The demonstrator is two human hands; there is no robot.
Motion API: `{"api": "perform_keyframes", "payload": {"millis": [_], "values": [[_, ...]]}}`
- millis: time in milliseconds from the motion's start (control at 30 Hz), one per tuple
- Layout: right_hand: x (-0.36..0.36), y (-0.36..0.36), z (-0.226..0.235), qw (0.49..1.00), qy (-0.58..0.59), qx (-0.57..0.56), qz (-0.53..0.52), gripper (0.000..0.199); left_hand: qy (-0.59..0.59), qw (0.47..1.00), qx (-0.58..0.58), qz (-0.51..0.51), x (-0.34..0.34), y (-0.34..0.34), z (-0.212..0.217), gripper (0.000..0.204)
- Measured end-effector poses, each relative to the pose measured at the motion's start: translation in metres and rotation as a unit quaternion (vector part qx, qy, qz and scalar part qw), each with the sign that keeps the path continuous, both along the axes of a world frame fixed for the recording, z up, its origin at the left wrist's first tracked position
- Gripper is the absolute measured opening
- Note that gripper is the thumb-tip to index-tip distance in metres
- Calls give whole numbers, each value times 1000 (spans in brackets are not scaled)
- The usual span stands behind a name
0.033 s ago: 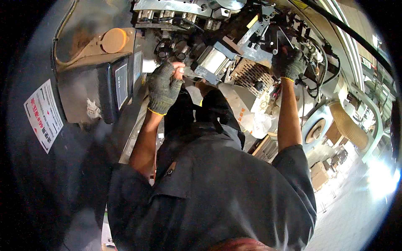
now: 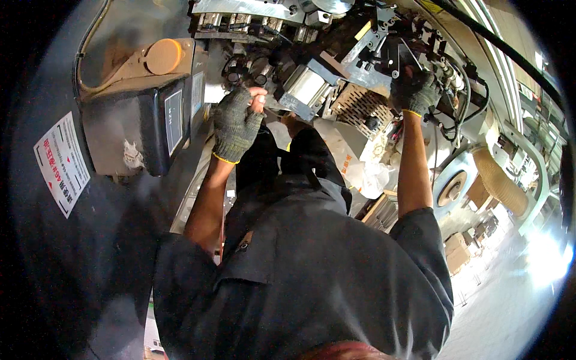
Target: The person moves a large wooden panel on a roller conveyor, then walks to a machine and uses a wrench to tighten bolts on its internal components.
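A pale floor (image 2: 495, 303) spreads at four o'clock beside a white glare (image 2: 547, 258), with cardboard boxes (image 2: 458, 253) nearer the centre, while a tan ribbed duct (image 2: 501, 185) and a pale green curved frame (image 2: 544, 180) stand at three o'clock and a dark panel (image 2: 51, 252) fills nine o'clock.

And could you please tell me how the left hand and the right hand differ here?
The left hand shows curled fingers with bare ends; the right hand's are mostly lost in shadow. In the picture, the left hand is left of the silver cylinder block, while the right hand is right of it, among dark machine parts. Both wear grey-green knit gloves with yellow cuff edges.
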State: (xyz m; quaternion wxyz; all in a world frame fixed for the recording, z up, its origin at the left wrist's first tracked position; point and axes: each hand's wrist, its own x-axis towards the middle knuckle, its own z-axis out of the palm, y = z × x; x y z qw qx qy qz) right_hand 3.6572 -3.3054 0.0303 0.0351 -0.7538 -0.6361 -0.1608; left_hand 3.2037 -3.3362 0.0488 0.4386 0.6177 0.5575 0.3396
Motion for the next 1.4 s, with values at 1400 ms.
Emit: {"api": "perform_keyframes", "payload": {"millis": [1400], "values": [[61, -1, -36, 998, -56, 22, 32, 52, 73, 991, 96, 50, 92, 36, -21, 50]]}}
